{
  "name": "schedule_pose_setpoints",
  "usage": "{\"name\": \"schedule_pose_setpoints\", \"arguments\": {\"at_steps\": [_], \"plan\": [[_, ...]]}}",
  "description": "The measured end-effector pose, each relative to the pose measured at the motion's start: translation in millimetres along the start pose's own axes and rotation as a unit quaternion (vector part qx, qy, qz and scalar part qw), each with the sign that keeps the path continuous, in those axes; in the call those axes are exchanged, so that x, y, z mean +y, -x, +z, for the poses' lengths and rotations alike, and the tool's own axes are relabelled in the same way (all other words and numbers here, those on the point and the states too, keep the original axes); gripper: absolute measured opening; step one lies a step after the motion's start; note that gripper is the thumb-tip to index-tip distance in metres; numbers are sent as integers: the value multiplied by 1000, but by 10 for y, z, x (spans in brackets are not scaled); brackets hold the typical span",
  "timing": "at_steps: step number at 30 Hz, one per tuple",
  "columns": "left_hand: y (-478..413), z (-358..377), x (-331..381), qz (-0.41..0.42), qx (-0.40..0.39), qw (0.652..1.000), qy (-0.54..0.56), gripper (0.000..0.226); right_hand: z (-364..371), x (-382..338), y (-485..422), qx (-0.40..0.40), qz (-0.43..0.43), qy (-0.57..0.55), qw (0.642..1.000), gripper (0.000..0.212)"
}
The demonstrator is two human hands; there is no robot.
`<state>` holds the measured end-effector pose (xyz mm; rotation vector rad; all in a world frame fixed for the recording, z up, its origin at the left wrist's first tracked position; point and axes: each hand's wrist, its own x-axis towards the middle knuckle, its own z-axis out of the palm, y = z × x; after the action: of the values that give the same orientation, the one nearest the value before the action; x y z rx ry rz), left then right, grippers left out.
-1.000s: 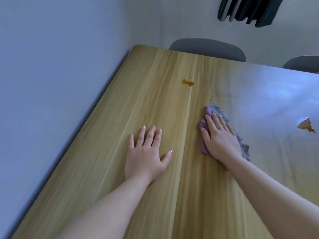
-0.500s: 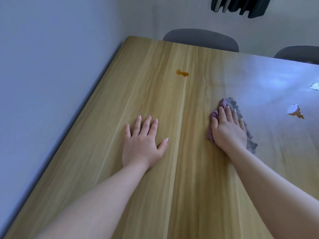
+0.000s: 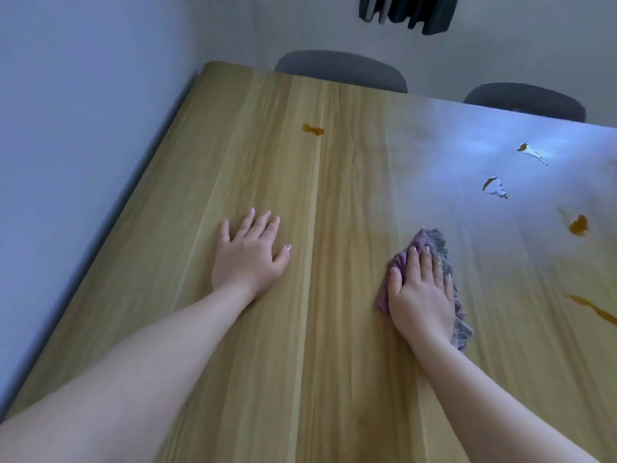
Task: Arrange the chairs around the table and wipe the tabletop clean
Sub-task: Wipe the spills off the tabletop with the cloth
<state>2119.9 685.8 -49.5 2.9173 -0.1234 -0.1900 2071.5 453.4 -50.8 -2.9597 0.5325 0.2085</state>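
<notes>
A light wooden table [image 3: 334, 379] fills the view. My right hand [image 3: 420, 292] presses flat on a purple-grey cloth [image 3: 437, 242] lying on the tabletop, fingers straight. To its left, my left hand [image 3: 248, 253] rests flat on the bare wood with fingers spread. An orange stain [image 3: 313, 130] sits far ahead near the table's far end. More spills lie to the right: two pale glossy patches [image 3: 494, 188], an orange blot [image 3: 578, 225] and an orange streak [image 3: 594, 310]. Two grey chairs [image 3: 340, 70] [image 3: 524, 100] stand tucked at the far edge.
A pale wall [image 3: 83, 162] runs close along the table's left edge. A dark ribbed object [image 3: 407, 11] hangs on the far wall above the chairs.
My right hand has slid the cloth to the right and toward me. The view has swung right, bringing more spills into sight. My left hand stays flat in place.
</notes>
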Motion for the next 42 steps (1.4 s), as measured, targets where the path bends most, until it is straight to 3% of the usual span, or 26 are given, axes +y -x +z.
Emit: {"name": "schedule_pose_setpoints", "arguments": {"at_steps": [2,7,9,11,14,16,18,22,24,26,29,31,37,39,42], "plan": [[31,3,10,31,6,999,9,54,29,-130,199,-12,7,6,1000,58],[147,-20,71,76,-49,994,-65,58,156,-108,780,-7,-214,22,976,61],[268,-5,105,78,-74,991,-76,61,172,101,790,-9,-263,43,964,63],[506,27,157,82,-95,988,-86,63,118,217,759,-6,-233,30,972,63],[860,57,253,86,-120,983,-106,64,106,95,785,2,-70,3,998,68],[942,70,293,80,-135,982,-101,61,108,-128,938,-9,-9,-23,1000,62],[952,47,326,77,-140,983,-94,61,142,-293,1281,3,-51,-16,999,65],[967,37,334,77,-159,980,-94,60,240,-137,1622,-68,-242,-15,968,55],[1108,29,374,84,-168,979,-84,60,210,175,1439,-43,-235,0,971,57],[1312,38,429,99,-169,977,-79,61,83,456,1239,6,-147,15,989,64],[1583,102,467,120,-175,974,-85,60,-8,658,1137,-33,36,-9,999,60],[1652,134,491,112,-162,976,-87,59,-30,492,1261,-39,84,-36,995,59],[1722,85,754,58,-132,987,-71,56,-36,337,1550,-72,-183,-8,980,74],[1738,57,859,54,-116,991,-43,55,-92,513,1449,-99,-209,-57,971,61],[1747,66,1197,102,-96,990,-11,56,-263,850,1305,-43,-183,-101,977,49]]}}
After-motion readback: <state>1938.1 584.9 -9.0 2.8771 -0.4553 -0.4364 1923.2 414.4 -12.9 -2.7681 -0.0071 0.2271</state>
